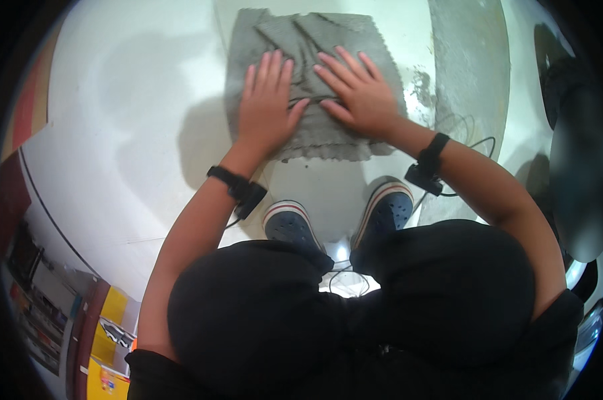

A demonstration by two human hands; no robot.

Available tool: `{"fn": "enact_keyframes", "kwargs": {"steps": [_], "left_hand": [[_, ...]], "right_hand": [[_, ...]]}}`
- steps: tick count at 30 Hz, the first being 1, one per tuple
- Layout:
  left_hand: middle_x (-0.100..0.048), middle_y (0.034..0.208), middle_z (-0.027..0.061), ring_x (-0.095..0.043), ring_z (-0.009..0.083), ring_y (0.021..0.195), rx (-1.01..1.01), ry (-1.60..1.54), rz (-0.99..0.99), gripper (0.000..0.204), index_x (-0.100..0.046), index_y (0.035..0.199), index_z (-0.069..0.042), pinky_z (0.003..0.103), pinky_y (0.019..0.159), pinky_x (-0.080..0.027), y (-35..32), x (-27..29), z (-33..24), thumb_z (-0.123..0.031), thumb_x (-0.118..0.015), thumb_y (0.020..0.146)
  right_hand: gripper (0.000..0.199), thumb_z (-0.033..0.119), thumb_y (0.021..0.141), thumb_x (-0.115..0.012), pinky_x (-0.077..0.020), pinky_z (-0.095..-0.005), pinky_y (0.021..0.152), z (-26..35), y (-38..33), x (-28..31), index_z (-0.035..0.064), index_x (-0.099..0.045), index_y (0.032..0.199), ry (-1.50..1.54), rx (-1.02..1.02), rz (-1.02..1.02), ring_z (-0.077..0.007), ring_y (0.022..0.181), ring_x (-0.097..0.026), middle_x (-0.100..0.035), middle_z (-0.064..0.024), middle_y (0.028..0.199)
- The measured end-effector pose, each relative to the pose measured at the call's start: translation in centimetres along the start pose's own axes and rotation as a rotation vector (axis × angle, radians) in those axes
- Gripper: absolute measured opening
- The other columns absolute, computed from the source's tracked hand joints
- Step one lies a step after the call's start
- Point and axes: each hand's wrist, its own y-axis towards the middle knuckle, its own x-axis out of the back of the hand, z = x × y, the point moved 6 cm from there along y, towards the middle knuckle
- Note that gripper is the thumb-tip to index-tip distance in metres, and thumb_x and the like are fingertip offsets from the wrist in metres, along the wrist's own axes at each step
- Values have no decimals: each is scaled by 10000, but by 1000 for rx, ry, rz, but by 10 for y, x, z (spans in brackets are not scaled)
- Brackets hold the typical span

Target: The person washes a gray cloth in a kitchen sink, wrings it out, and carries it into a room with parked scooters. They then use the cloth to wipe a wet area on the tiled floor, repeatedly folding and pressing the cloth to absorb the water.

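A grey cloth [348, 137] with ragged edges lies spread on the pale floor in front of my feet. Creases run across its upper middle, between and above my fingers. My left hand [267, 107] rests palm down on its left half, fingers stretched out and pointing away from me. On the right half, my right hand [365, 97] is also palm down with its fingers spread, slanting toward the upper left. The two thumbs point at each other with a small gap of creased cloth between them. Neither hand grips anything.
Blue clogs [289, 223] on my feet stand just below the cloth. Black straps with small boxes [250, 199] sit on both wrists, with thin cables trailing. A grey strip of floor [471, 73] runs along the right. Yellow and dark red items [105, 340] stand at the lower left.
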Motion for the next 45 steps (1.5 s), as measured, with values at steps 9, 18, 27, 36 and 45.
{"fn": "enact_keyframes", "kwargs": {"steps": [9,18,27,36,45], "left_hand": [[-360,1562,271,-276,428,1493,45,-3,156,743,-416,1472,34,577,1211,-181,-85,-9,-3,-390,-626,900],[-395,1540,262,-337,425,1461,0,-9,154,717,-464,1436,26,593,1188,-214,-87,-14,-2,-406,-629,888],[-329,1548,306,-259,439,1485,48,72,303,804,-399,1456,75,576,1221,-171,-67,-11,-1,-383,-638,841],[-331,1539,290,-252,431,1484,-56,81,162,818,-354,1465,76,578,1217,-176,-71,-1,-14,-314,-665,817],[-327,1560,256,-234,387,1501,-138,120,49,720,-361,1476,57,514,1231,-167,-67,-7,-25,-324,-606,916]], "right_hand": [[620,432,979,-527,-175,-488,1241,51,-41,-30,127,-441,1511,191,118,182,-246,1534,-240,-355,-41,1615],[634,431,950,-568,-205,-487,1223,50,-41,-36,178,-443,1518,166,109,180,-242,1509,-300,-392,-20,1596],[701,454,931,-479,-196,-559,1209,51,-28,-30,44,-448,1499,74,178,146,-358,1504,-281,-390,-152,1579],[693,406,902,-556,-192,-527,1224,51,-36,-31,57,-451,1492,135,154,79,-327,1504,-281,-377,-135,1586],[680,406,920,-556,-199,-512,1230,49,-51,-28,92,-429,1509,-79,133,32,-337,1500,-285,-350,-129,1604]]}}
